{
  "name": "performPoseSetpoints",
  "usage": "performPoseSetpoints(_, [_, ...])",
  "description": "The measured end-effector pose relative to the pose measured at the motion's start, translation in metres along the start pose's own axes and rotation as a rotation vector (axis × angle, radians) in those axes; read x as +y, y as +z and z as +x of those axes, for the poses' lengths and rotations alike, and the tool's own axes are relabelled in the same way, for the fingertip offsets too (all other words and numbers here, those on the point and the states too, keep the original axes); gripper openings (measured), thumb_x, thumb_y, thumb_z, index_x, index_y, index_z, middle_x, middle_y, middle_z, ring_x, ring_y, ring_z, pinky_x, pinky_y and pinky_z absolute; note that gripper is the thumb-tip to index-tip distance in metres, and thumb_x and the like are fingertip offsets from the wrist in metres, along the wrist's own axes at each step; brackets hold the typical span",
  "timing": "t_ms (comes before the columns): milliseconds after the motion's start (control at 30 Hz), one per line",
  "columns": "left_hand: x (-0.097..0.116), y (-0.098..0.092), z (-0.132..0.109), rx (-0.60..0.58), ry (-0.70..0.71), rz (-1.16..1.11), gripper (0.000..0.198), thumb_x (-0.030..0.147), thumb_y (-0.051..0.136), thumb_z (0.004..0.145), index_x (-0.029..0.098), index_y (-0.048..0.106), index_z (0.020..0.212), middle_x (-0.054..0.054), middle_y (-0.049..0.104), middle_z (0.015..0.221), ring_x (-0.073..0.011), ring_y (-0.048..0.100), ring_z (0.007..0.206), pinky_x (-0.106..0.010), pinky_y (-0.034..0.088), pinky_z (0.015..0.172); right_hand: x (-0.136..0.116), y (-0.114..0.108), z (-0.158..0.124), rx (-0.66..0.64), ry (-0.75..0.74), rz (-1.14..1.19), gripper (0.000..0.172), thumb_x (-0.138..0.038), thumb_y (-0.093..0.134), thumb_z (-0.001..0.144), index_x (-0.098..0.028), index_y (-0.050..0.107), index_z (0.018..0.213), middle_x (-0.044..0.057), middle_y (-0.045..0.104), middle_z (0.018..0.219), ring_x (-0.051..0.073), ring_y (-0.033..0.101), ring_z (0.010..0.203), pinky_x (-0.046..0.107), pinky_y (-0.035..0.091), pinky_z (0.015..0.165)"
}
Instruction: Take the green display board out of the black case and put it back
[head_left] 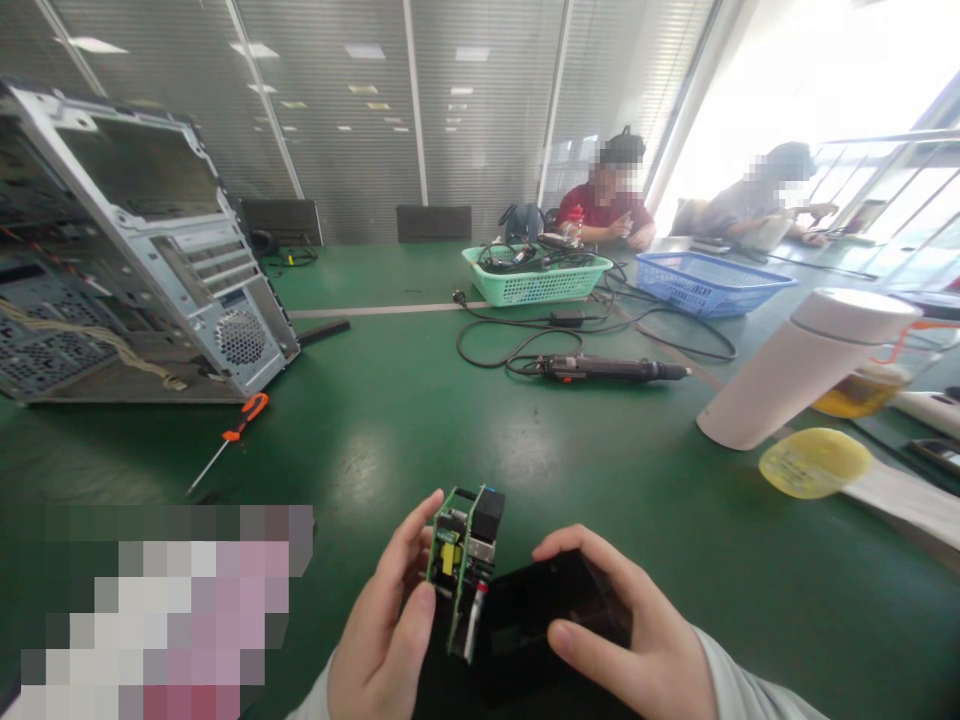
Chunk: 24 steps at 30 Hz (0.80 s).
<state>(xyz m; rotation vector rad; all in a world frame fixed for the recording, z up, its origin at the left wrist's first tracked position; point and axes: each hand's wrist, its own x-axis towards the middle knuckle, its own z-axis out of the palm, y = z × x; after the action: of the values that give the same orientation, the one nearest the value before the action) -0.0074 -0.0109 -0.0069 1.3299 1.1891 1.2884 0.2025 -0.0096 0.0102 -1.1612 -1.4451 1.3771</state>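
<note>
Close in at the bottom of the view, the left hand (382,625) gripped a small green circuit board (463,570), its fingers (405,550) curled round the board's left edge and its thumb pressed low on the same side. The board stood nearly upright, with a black block and a yellow part mounted on it. The right hand (622,625) was curved over a black plastic casing (544,620), fingers across the top and thumb lower down. The board's lower end overlapped the casing's left side, though whether it sat inside could not be told. Both wrists ran off the bottom edge of the frame.

Beyond them spread a wide stretch of green bench (375,450), with room on every side of the hands. Up to the left stood an open steel computer case (135,250), near an orange-handled screwdriver (240,425). Farther off lay a corded electric screwdriver (607,368), just short of a green basket (536,278) and a blue basket (712,283). A white flask (802,365) lay tilted at the right. Two seated co-workers (607,195) were at the far end. A pixelated patch (150,610) hid the lower left.
</note>
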Motion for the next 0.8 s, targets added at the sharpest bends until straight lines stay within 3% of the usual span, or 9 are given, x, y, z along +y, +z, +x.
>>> performPoseSetpoints(100, [0.001,0.001,-0.002,0.011,-0.003,0.003,0.047,0.045,0.047,0.094,0.03,0.049,0.138,0.002,0.053,0.144,-0.0265,0.041,0.135,-0.028,0.047,0.095,-0.001,0.0,0.001,-0.006,0.003,0.0,0.038,-0.042,0.069,0.076,-0.02,0.055,0.104,0.0,0.058,0.077,0.017,0.055,0.07,0.026,0.044,0.063])
performPoseSetpoints(233, [-0.002,0.0,-0.004,0.069,-0.037,-0.014,0.042,0.038,0.048,0.093,0.028,0.056,0.132,0.002,0.058,0.14,-0.0235,0.043,0.135,-0.032,0.032,0.112,0.0,-0.001,0.001,-0.005,0.004,0.009,0.041,-0.046,0.069,0.075,-0.021,0.055,0.104,0.0,0.058,0.077,0.017,0.055,0.069,0.025,0.045,0.062])
performPoseSetpoints(300, [-0.007,-0.002,-0.003,0.099,-0.055,0.0,0.044,0.043,0.05,0.091,0.025,0.06,0.129,-0.002,0.063,0.134,-0.0266,0.047,0.132,-0.037,0.03,0.113,0.0,-0.001,0.002,-0.004,0.006,-0.002,0.042,-0.047,0.069,0.075,-0.021,0.054,0.104,0.0,0.058,0.078,0.018,0.055,0.07,0.025,0.045,0.063])
performPoseSetpoints(433, [-0.014,-0.006,0.002,0.061,-0.089,0.014,0.055,0.057,0.053,0.083,0.022,0.066,0.123,-0.008,0.074,0.115,-0.0353,0.057,0.121,-0.046,0.042,0.105,-0.002,-0.001,0.001,-0.003,0.012,-0.014,0.038,-0.041,0.069,0.074,-0.021,0.055,0.104,0.0,0.058,0.078,0.017,0.055,0.071,0.025,0.044,0.064])
performPoseSetpoints(533, [-0.013,-0.004,0.003,0.053,-0.083,0.006,0.06,0.062,0.051,0.082,0.021,0.066,0.122,-0.009,0.074,0.116,-0.0368,0.057,0.121,-0.047,0.047,0.1,-0.004,-0.001,0.001,-0.007,0.014,-0.005,0.036,-0.037,0.069,0.073,-0.021,0.056,0.103,-0.001,0.058,0.076,0.016,0.054,0.069,0.024,0.043,0.063])
performPoseSetpoints(800, [-0.008,0.005,-0.009,0.325,-0.106,0.099,0.056,0.067,0.05,0.082,0.025,0.07,0.114,-0.001,0.069,0.126,-0.0291,0.052,0.128,-0.044,0.026,0.117,-0.005,0.0,0.0,-0.009,0.024,-0.002,0.035,-0.035,0.068,0.073,-0.021,0.056,0.103,-0.001,0.057,0.076,0.016,0.052,0.07,0.024,0.041,0.064])
